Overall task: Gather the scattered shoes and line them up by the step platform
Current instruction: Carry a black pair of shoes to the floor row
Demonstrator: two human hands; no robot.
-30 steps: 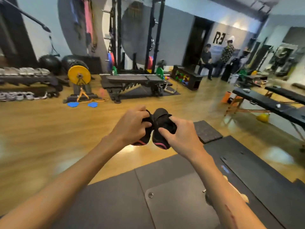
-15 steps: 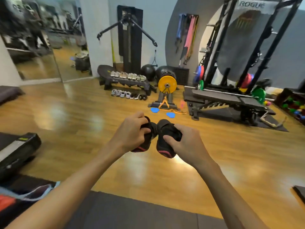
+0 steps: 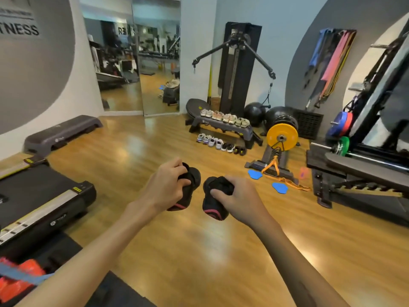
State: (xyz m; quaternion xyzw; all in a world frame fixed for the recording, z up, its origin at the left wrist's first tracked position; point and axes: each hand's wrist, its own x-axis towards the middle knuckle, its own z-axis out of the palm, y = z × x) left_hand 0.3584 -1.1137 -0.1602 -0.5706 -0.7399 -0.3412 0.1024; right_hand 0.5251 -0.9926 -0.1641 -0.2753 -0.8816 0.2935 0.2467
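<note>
My left hand (image 3: 164,187) grips a black shoe with a pink sole edge (image 3: 188,191). My right hand (image 3: 238,199) grips its twin, the right black shoe (image 3: 212,204), a small gap apart, both held above the wooden floor. Ahead stands a grey step platform (image 3: 223,127) with a row of several light shoes (image 3: 224,117) on top. A second row of shoes on the floor (image 3: 221,144) runs along its front, light ones at the left, dark ones at the right.
A second step platform (image 3: 59,134) lies by the left wall. A treadmill (image 3: 42,200) is at near left. A yellow weight plate on a stand (image 3: 282,136), blue slider discs (image 3: 266,180), a bench (image 3: 363,173) and a rack fill the right side.
My view has swung left, bringing the step platform and shoe rows nearer the centre. The two black shoes, earlier pressed together, are now held slightly apart.
</note>
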